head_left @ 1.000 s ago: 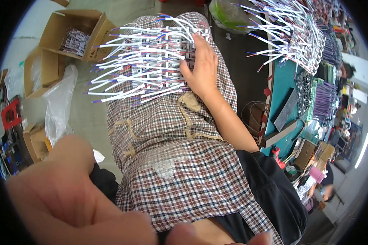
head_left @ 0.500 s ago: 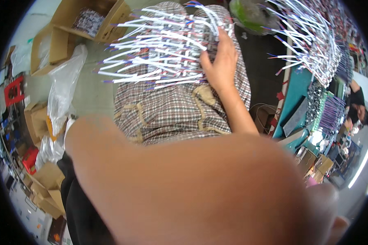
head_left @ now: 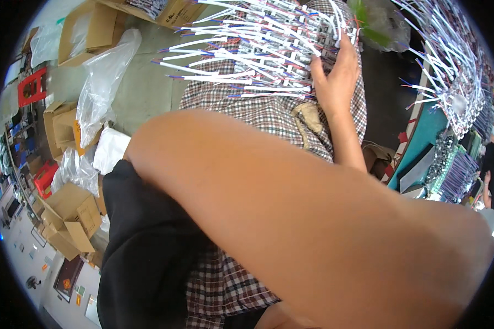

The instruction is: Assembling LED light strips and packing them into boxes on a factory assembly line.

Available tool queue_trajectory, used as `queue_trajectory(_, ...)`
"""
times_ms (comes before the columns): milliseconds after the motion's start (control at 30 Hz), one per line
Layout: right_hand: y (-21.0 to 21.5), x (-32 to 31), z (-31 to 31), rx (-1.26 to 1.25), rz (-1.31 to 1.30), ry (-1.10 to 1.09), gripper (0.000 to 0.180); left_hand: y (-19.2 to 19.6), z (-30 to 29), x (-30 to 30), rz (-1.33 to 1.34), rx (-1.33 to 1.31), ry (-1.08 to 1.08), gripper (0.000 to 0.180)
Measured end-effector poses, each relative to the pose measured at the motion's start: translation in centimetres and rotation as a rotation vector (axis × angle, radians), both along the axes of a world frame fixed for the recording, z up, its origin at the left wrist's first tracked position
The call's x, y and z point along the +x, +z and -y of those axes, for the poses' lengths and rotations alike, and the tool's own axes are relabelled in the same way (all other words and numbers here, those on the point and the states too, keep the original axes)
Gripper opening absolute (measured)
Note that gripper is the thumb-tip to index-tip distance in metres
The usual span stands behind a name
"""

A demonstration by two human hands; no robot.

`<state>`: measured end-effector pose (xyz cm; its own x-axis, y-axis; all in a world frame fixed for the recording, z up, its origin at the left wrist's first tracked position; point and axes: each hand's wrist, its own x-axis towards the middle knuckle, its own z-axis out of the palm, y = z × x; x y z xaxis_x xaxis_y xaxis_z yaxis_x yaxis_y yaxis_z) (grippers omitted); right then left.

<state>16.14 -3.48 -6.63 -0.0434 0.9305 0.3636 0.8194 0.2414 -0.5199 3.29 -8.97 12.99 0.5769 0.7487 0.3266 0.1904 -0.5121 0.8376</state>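
Here, right hand [head_left: 335, 77] pressed flat, fingers spread, on a wire bundle [head_left: 258, 55] lying across the checked lap [head_left: 269, 115]. Left hand out of view behind a raised forearm [head_left: 313, 219]. Best kept pinned firmly, wires parallel, none sliding off the lap.

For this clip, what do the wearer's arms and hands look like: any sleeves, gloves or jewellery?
Both arms are bare: no sleeve shows on the big forearm crossing the view. The right hand has no glove, ring or watch. The left hand is out of view.
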Motion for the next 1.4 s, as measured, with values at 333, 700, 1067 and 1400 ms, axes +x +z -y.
queue_trajectory(333,-0.3,0.5,-0.2,0.031,0.041,0.0,0.074,-1.9,-1.2,1.3,0.081,-0.038,-0.146,0.016)
queue_trajectory(700,2.5,-0.7,0.1,-0.161,-0.042,-0.037,0.076,-1.9,0.8,-0.3,0.142,-0.086,-0.256,0.017)
queue_trajectory(1067,0.8,0.7,0.2,-0.076,-0.132,-0.011,0.075,-7.8,-1.6,-3.7,-0.281,0.079,-0.128,0.02)
queue_trajectory(1400,2.2,2.6,0.2,-0.16,-0.558,0.087,0.068,-14.4,-3.8,-8.3,-0.535,0.255,0.145,0.028)
